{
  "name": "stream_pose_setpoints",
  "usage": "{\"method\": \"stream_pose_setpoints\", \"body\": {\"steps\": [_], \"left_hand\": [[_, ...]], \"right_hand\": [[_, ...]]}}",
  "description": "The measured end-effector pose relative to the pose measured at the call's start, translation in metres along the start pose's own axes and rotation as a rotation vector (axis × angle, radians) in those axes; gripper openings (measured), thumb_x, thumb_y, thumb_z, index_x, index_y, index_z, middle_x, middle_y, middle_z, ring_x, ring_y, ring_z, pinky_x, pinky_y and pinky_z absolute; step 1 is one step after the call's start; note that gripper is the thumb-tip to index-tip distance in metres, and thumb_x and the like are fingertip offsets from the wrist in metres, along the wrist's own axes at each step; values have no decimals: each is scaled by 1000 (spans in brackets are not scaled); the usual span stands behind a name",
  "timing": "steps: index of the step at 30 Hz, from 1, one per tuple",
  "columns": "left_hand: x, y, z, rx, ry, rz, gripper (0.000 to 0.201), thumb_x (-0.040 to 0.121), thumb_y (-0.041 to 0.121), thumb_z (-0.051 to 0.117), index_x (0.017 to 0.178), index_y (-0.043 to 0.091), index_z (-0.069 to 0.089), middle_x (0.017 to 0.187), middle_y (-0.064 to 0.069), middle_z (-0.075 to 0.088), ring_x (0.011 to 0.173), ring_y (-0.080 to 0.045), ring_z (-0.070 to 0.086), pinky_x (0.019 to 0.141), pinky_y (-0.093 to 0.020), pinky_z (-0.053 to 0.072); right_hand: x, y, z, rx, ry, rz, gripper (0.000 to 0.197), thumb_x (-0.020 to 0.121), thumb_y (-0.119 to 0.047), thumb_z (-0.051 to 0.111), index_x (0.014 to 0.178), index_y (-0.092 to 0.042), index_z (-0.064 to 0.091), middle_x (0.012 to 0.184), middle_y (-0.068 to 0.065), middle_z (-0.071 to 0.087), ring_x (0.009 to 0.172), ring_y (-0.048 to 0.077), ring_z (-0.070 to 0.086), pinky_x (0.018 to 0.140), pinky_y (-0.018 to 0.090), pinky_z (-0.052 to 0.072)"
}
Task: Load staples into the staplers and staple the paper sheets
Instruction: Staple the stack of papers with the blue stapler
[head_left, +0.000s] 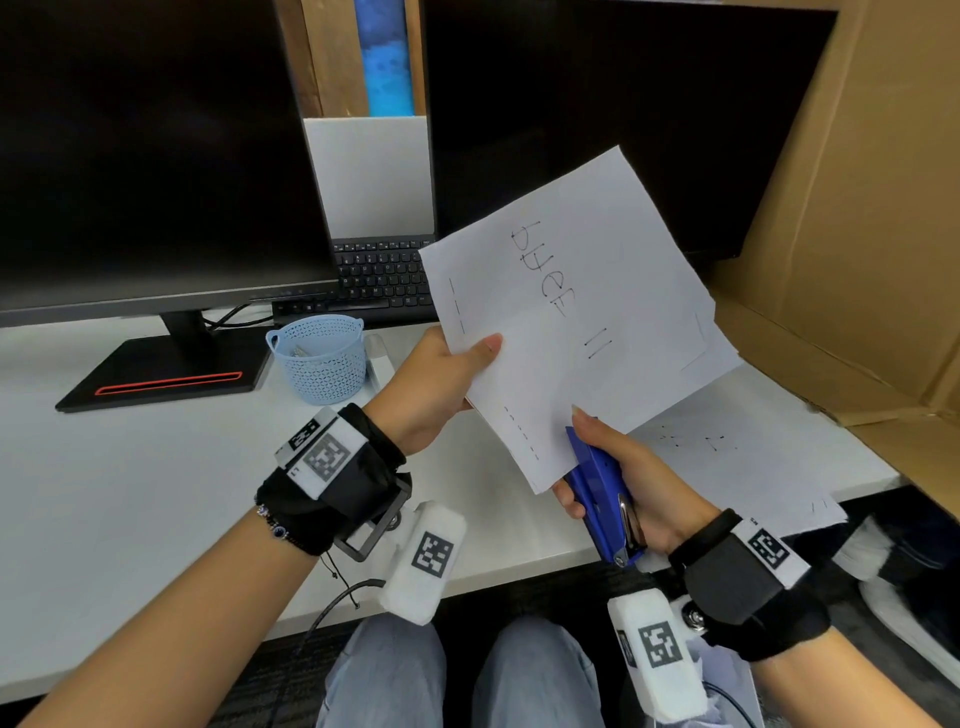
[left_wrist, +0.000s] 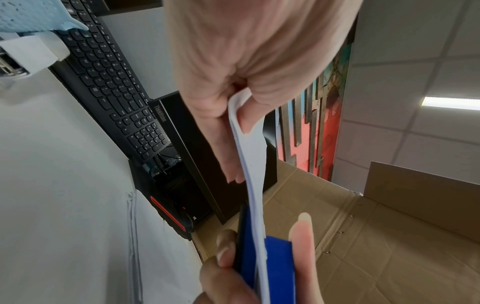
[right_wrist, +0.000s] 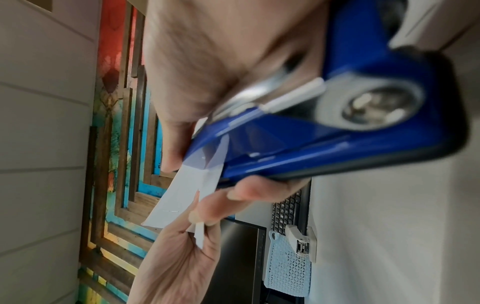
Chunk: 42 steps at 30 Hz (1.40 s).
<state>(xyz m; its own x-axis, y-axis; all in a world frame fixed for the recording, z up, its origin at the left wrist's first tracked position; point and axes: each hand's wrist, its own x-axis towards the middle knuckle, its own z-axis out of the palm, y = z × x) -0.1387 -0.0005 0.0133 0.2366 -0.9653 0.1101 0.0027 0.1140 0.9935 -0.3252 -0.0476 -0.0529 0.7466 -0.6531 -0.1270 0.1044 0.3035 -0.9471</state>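
Note:
My left hand (head_left: 441, 384) pinches a small stack of white paper sheets (head_left: 571, 312) at their left edge, thumb on top, and holds them up above the desk. Rows of staples and handwriting mark the top sheet. My right hand (head_left: 618, 483) grips a blue stapler (head_left: 602, 493), whose jaws straddle the sheets' lower corner. In the left wrist view the paper edge (left_wrist: 253, 185) runs down into the blue stapler (left_wrist: 275, 271). In the right wrist view the blue stapler (right_wrist: 324, 133) closes over the paper corner (right_wrist: 207, 168). A white stapler (head_left: 382, 358) lies beside the basket.
A light blue basket (head_left: 319, 358) stands near the left monitor's stand (head_left: 166, 369). A black keyboard (head_left: 384, 280) lies behind it. More stapled sheets (head_left: 727, 457) lie on the white desk (head_left: 130, 493) at the right, next to a cardboard box (head_left: 857, 260).

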Motion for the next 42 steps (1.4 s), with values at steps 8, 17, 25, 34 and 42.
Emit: {"method": "stream_pose_setpoints", "body": {"steps": [8,17,25,34,42], "left_hand": [[1,0,-3,-23,1,5,20,100,12,46,108,26,59,106,7,68,94,-12,66,87,-37,54],[-1,1,-5,-31,3,-9,20,100,11,46,110,25,57,109,4,67,99,-16,64,92,-41,51],[-1,1,-5,-32,9,-20,20,100,12,47,113,24,57,109,4,67,98,-16,64,91,-41,52],[-2,2,-3,-28,17,-31,23,99,11,47,119,20,55,114,-1,66,101,-18,63,93,-42,51],[-3,1,-4,-21,29,-41,21,100,12,47,116,22,56,115,0,65,106,-21,62,94,-43,50]], "right_hand": [[0,-1,-8,69,-108,-21,74,66,-67,71,105,-4,63,69,18,60,50,22,54,49,28,49],[0,-5,-15,118,-84,-68,71,53,-63,83,95,-7,70,71,16,59,54,21,54,47,26,46],[2,-2,-20,72,-109,-51,62,63,-63,77,94,-10,70,72,17,57,57,24,49,48,27,47],[2,-3,-20,23,-138,-45,57,65,-63,76,87,-10,70,68,15,57,54,23,47,49,26,46],[2,-2,-21,13,-147,-33,60,63,-62,77,86,-8,69,68,17,56,49,22,49,49,27,46]]}}
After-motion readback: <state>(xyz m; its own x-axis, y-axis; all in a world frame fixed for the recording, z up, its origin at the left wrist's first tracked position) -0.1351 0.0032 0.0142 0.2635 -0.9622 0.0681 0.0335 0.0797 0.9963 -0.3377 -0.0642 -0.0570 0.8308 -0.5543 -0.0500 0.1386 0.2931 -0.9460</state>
